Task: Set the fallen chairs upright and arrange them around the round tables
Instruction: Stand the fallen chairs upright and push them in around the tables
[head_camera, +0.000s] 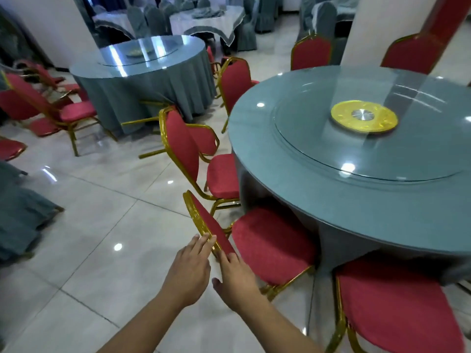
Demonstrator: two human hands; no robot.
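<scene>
A red chair with a gold frame (270, 243) stands upright at the near round table (344, 200), its seat tucked under the rim. My left hand (188, 271) lies with straight fingers against the gold top edge of its backrest. My right hand (235, 278) touches the red front of the same backrest, fingers extended, thumb apart. More upright red chairs stand around this table: one to the left (183, 149), one behind it (235, 82) and one at the bottom right (397, 312). A fallen chair (204, 140) lies on the floor between the two tables, legs pointing left.
A second round table (142, 80) with a grey-blue cloth stands at the back left. Beside it are a leaning chair (76, 112) and fallen red chairs (43, 127) on the tiled floor. White pillars and covered tables fill the background. A draped table edge (17, 212) is at the left.
</scene>
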